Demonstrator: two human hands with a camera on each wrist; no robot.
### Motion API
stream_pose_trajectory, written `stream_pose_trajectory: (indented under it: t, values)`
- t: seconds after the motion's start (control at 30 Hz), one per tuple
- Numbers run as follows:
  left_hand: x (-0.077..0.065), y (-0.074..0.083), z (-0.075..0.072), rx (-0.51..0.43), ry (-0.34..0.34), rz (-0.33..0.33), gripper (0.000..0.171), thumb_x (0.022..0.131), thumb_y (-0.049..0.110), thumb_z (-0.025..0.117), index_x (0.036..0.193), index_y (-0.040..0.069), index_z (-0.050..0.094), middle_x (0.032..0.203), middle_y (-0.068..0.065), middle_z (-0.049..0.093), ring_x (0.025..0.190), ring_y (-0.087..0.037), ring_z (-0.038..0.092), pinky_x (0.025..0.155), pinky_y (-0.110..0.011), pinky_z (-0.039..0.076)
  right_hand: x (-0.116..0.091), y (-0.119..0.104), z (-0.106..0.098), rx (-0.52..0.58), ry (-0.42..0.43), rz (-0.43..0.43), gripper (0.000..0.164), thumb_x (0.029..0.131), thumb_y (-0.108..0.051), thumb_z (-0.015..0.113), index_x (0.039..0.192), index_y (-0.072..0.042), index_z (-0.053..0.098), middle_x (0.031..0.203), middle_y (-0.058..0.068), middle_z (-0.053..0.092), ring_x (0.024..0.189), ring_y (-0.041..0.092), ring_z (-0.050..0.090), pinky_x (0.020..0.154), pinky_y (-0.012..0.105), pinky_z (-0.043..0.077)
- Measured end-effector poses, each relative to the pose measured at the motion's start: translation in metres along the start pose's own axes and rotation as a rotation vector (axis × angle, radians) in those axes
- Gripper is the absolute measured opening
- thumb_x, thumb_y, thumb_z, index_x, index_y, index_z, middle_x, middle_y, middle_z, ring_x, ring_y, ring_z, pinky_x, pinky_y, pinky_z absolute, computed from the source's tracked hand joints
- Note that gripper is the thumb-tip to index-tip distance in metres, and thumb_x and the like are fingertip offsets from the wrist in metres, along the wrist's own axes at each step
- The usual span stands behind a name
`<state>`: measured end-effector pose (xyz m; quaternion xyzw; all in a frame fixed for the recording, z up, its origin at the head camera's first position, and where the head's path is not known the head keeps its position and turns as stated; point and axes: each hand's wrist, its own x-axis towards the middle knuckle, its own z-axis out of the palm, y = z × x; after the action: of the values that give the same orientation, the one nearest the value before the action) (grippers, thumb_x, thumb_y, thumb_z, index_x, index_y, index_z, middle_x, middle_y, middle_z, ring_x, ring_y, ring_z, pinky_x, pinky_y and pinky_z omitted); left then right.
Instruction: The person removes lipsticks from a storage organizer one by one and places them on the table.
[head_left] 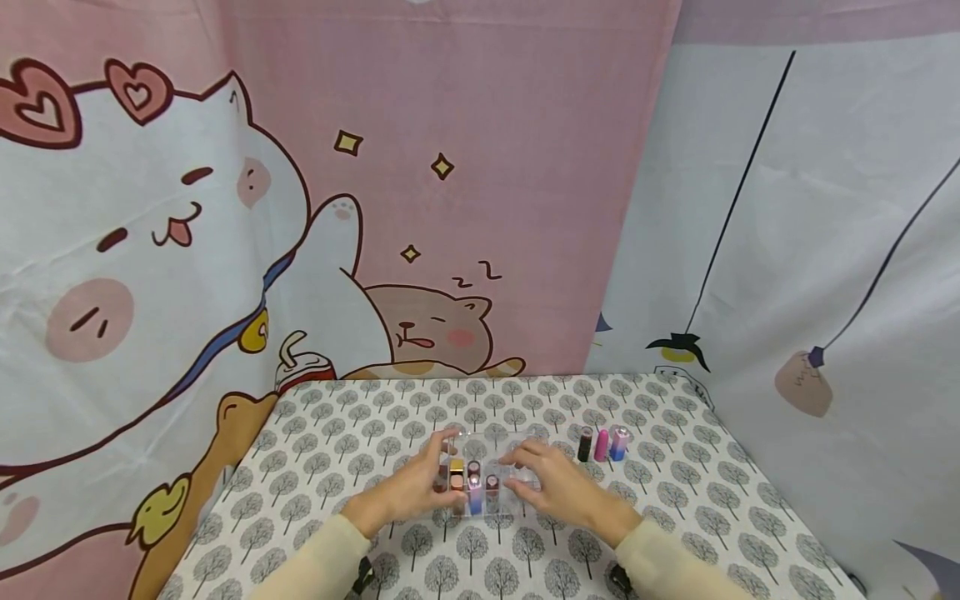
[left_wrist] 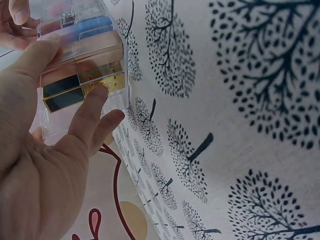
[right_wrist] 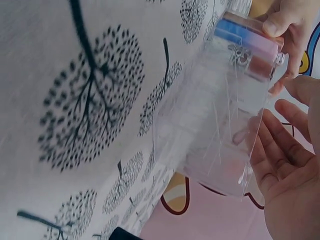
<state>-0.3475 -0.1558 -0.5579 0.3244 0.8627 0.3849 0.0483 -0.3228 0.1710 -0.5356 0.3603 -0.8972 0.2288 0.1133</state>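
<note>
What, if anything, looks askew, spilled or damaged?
Nothing stands out. The clear organizer looks upright between the left hand and right hand, the lipstick tubes visible inside it stand upright, and three loose tubes stand in a row to the right. No spill or damage visible.

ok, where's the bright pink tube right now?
Head view, right of centre: the bright pink tube is on the tree-print cloth, beyond and right of the right hand, between a black tube and a pink-and-blue tube.

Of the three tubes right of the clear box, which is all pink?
The middle tube; the left tube is dark, the right tube pink and blue.
</note>
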Motion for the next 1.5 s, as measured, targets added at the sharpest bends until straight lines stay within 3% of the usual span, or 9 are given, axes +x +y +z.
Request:
stream_pose_trajectory:
  t: [0.07,0.13,0.23,0.63,0.93,1.17,1.5]
  values:
    - [0.0,0.003,0.0,-0.012,-0.005,-0.017,0.113,0.103,0.038,0.092,0.185,0.026,0.014,0.168,-0.027,0.055,0.129,-0.034,0.078,0.103,-0.043,0.073,0.001,-0.001,0.002,0.013,-0.013,0.011,0.034,0.114,-0.032,0.077,0.144,-0.016,0.079,0.14,0.0,0.081,0.125,0.019,0.08,0.111,0.042,0.071]
    - [-0.002,0.017,-0.003,-0.03,-0.015,-0.075,0.114,0.101,0.031,0.094,0.184,0.023,0.016,0.169,-0.03,0.053,0.134,-0.039,0.076,0.107,-0.046,0.073,0.002,-0.002,0.005,0.033,-0.019,0.008,0.035,0.114,-0.033,0.077,0.144,-0.015,0.078,0.14,0.001,0.081,0.124,0.02,0.08,0.11,0.042,0.071]
    - [-0.002,0.019,-0.002,-0.024,-0.016,-0.08,0.114,0.101,0.029,0.094,0.183,0.021,0.016,0.17,-0.031,0.053,0.137,-0.041,0.076,0.109,-0.048,0.072,0.003,-0.002,0.009,0.075,-0.022,-0.004,0.035,0.115,-0.032,0.076,0.145,-0.013,0.078,0.138,0.003,0.081,0.121,0.022,0.082,0.108,0.043,0.072]
    - [-0.002,0.018,-0.002,-0.005,-0.012,-0.087,0.115,0.1,0.032,0.095,0.183,0.021,0.017,0.167,-0.027,0.056,0.136,-0.039,0.076,0.11,-0.05,0.071,0.006,-0.005,0.022,0.101,-0.024,0.0,0.033,0.114,-0.034,0.078,0.14,-0.013,0.081,0.128,-0.002,0.081,0.117,0.019,0.081,0.105,0.036,0.073]
    - [-0.001,0.016,-0.001,0.029,-0.009,-0.087,0.113,0.101,0.036,0.094,0.183,0.021,0.018,0.167,-0.026,0.056,0.136,-0.039,0.076,0.111,-0.052,0.071,0.007,-0.006,0.026,0.104,-0.03,0.011,0.031,0.112,-0.03,0.08,0.137,-0.013,0.081,0.131,-0.001,0.082,0.117,0.017,0.08,0.104,0.035,0.072]
    - [-0.003,0.016,-0.001,-0.027,-0.018,-0.103,0.115,0.099,0.035,0.095,0.183,0.021,0.018,0.168,-0.024,0.056,0.136,-0.037,0.077,0.111,-0.048,0.071,0.006,-0.006,0.029,0.147,-0.031,0.027,0.03,0.111,-0.028,0.082,0.134,-0.01,0.08,0.132,0.001,0.084,0.117,0.013,0.081,0.104,0.033,0.072]
    - [-0.002,0.016,-0.002,-0.016,-0.016,-0.097,0.115,0.099,0.034,0.095,0.184,0.021,0.017,0.166,-0.021,0.058,0.13,-0.031,0.077,0.106,-0.041,0.072,0.007,-0.005,0.027,0.188,-0.023,0.03,0.031,0.112,-0.029,0.081,0.133,-0.007,0.08,0.128,0.002,0.085,0.111,0.01,0.079,0.099,0.034,0.073]
